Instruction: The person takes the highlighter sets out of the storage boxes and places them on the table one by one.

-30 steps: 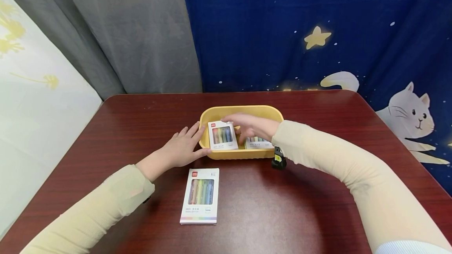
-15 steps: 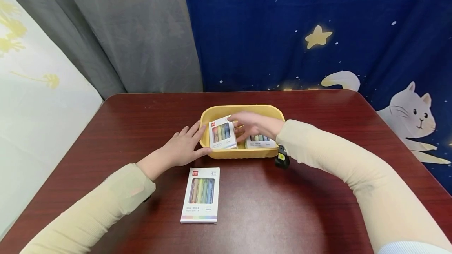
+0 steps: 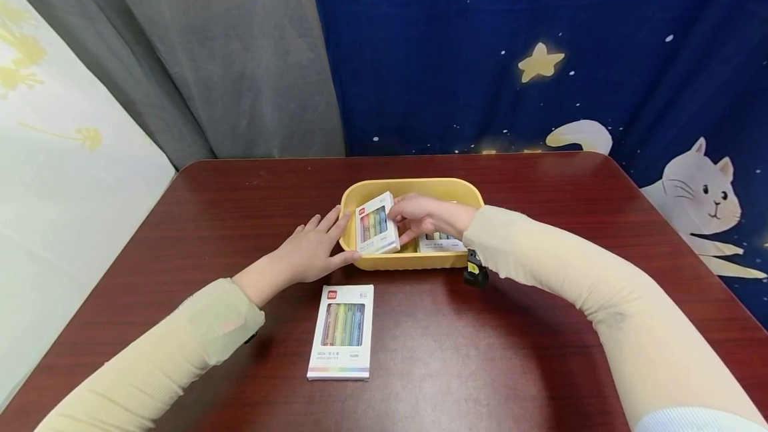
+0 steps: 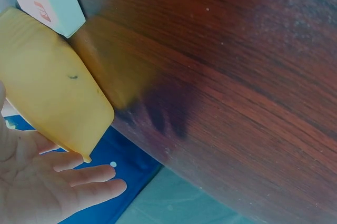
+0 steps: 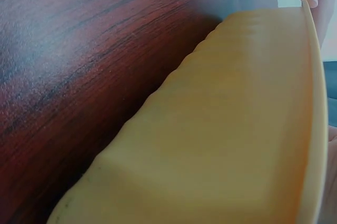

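A yellow plastic basket point(image 3: 414, 261) stands on the table. My left hand point(image 3: 309, 252) rests at its left end, fingers spread and thumb by the near corner; the left wrist view shows its straight fingers point(image 4: 97, 176) along the basket's end. Inside the basket, my right hand point(image 3: 423, 215) grips the right edge of a white highlighter box point(image 3: 373, 229), which leans with that edge raised. Part of this grip is hidden. Under the right wrist lies a second highlighter box point(image 3: 441, 245), partly covered. In the right wrist view the basket wall point(image 5: 221, 118) blocks the right hand's fingers.
Another highlighter box point(image 3: 341, 362) lies flat on the dark red wooden table point(image 3: 468, 352), in front of the basket. Behind the table hang a grey curtain point(image 3: 258, 72) and a blue star-patterned curtain point(image 3: 444, 52). A white patterned sheet point(image 3: 66, 172) borders the left side.
The left highlighter box in the basket has tilted, its right edge rising, as my right hand's fingers closed on that edge. My left hand has stayed at the basket's end.
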The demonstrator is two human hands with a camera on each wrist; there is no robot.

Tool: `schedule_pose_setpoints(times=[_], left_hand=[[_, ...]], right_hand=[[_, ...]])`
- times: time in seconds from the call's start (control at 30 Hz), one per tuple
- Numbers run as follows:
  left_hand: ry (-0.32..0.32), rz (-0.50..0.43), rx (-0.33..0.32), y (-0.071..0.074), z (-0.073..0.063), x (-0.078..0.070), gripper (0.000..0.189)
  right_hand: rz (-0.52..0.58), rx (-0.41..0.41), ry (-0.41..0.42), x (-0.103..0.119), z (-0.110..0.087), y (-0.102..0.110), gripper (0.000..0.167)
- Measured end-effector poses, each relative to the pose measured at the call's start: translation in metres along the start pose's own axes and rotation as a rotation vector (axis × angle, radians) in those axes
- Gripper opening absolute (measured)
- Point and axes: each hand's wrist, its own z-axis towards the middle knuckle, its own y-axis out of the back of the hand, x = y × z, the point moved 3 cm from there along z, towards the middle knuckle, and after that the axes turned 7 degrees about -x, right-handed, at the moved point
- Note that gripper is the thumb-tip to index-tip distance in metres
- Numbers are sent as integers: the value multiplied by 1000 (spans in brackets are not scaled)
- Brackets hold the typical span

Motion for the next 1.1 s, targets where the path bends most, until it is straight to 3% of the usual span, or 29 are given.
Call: schedule_pose_setpoints(times=[0.5,0.93,1.1], left_hand=[[3,0,8,2,-1,-2,82],[0,-9,-1,3,-3,-2,82],[-10,-7,-14,2,-3,-2,83]], right_hand=[[7,-3,80,10,-16,16,38],[127,-30,190,17,-62,27,51],[138,16,224,14,-83,27,48]])
